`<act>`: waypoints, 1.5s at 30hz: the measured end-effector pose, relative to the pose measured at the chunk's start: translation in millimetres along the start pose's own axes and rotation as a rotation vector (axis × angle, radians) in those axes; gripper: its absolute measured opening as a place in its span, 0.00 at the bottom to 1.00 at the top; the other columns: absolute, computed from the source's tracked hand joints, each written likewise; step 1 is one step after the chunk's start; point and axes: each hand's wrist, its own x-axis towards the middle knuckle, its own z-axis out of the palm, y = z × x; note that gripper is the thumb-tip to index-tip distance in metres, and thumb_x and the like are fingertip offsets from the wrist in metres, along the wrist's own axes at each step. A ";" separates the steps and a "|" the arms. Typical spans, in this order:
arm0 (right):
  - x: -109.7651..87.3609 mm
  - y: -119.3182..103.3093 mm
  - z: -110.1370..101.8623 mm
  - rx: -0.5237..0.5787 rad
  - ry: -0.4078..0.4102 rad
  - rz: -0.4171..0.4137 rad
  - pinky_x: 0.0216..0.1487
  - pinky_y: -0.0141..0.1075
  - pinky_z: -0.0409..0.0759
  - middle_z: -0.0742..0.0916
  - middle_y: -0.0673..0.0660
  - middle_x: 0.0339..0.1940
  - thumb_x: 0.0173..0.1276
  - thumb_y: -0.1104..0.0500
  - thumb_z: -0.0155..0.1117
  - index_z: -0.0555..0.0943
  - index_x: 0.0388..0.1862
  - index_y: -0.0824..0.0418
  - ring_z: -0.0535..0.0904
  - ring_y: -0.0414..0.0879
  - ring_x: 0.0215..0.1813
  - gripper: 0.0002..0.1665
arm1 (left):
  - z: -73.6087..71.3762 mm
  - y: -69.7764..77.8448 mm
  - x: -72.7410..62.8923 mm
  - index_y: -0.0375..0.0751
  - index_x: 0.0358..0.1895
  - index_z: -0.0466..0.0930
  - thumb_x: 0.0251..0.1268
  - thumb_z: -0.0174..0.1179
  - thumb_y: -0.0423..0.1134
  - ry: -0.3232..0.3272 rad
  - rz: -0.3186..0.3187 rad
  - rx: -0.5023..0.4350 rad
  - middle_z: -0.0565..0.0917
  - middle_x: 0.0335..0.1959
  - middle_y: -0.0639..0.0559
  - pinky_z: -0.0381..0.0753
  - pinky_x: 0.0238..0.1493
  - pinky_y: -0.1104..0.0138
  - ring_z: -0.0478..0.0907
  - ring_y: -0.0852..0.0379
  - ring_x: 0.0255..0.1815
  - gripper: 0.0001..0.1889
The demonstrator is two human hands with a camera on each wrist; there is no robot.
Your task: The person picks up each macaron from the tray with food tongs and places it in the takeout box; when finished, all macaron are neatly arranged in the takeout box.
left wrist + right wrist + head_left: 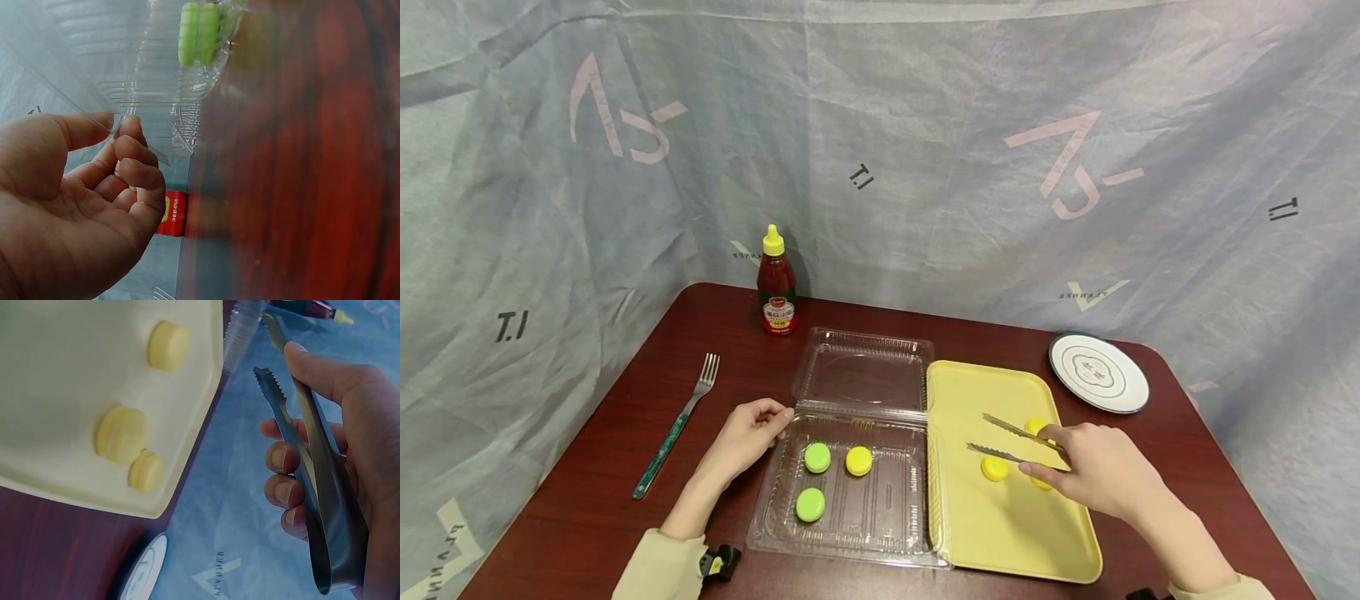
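My right hand [1105, 467] holds metal tongs [312, 456], their toothed tips apart with nothing between them, above the yellow tray [1000, 533]. Three yellow macarons [169, 346] lie on that tray; in the head view the hand and tongs partly cover some of them. With thumb and fingertip, my left hand [81, 187] pinches the edge of the clear plastic box [850, 550] near its hinge. Inside the box's base are two green macarons [810, 505] and one yellow macaron [859, 461]. The box's lid [868, 371] lies folded back, away from me.
A ketchup bottle [777, 287] stands upright behind the box. To the left lies a fork [673, 433] with a green handle. A white plate [1099, 372] sits at the back right, beyond the tray. Grey printed cloth [925, 167] hangs behind the table.
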 end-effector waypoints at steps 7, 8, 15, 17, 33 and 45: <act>-7.2 4.2 6.7 -0.001 -0.019 0.014 0.24 0.36 0.69 0.71 0.36 0.17 0.58 0.33 0.72 0.87 0.43 0.55 0.65 0.33 0.21 0.29 | 0.5 -1.2 2.1 0.35 0.40 0.82 0.74 0.58 0.39 -0.008 -0.016 0.003 0.80 0.26 0.50 0.76 0.32 0.66 0.76 0.55 0.28 0.10; -8.3 4.7 7.7 -0.002 -0.021 0.014 0.24 0.36 0.69 0.72 0.36 0.17 0.58 0.33 0.72 0.87 0.43 0.55 0.66 0.33 0.22 0.29 | 0.3 -0.6 1.6 0.35 0.40 0.82 0.74 0.58 0.39 -0.008 -0.015 0.003 0.80 0.26 0.50 0.76 0.32 0.66 0.76 0.55 0.28 0.10; -16.9 9.0 17.6 -0.001 -0.039 0.015 0.24 0.37 0.68 0.70 0.35 0.16 0.58 0.31 0.70 0.86 0.40 0.52 0.65 0.33 0.22 0.28 | -0.9 1.1 -0.7 0.34 0.40 0.82 0.74 0.59 0.40 -0.009 -0.006 0.001 0.81 0.26 0.50 0.76 0.31 0.67 0.76 0.56 0.27 0.11; -18.8 10.5 19.9 -0.010 -0.039 0.015 0.24 0.37 0.68 0.70 0.35 0.16 0.57 0.31 0.70 0.86 0.39 0.51 0.65 0.33 0.21 0.27 | -1.0 1.5 -0.9 0.34 0.40 0.82 0.74 0.59 0.40 -0.010 -0.004 0.001 0.81 0.26 0.49 0.76 0.31 0.67 0.75 0.56 0.27 0.11; -27.7 15.3 27.8 -0.012 -0.042 0.020 0.27 0.42 0.75 0.82 0.40 0.22 0.55 0.34 0.74 0.86 0.36 0.51 0.79 0.40 0.25 0.24 | 0.0 -1.1 0.1 0.34 0.40 0.82 0.74 0.59 0.40 -0.004 -0.001 0.005 0.80 0.26 0.50 0.76 0.31 0.67 0.75 0.56 0.27 0.11; -28.4 18.1 32.3 -0.013 -0.044 0.001 0.26 0.41 0.75 0.83 0.40 0.23 0.55 0.36 0.75 0.87 0.35 0.50 0.79 0.41 0.24 0.21 | 1.1 -3.0 1.7 0.34 0.39 0.82 0.74 0.58 0.39 -0.007 -0.008 -0.004 0.80 0.25 0.50 0.76 0.31 0.66 0.75 0.56 0.27 0.10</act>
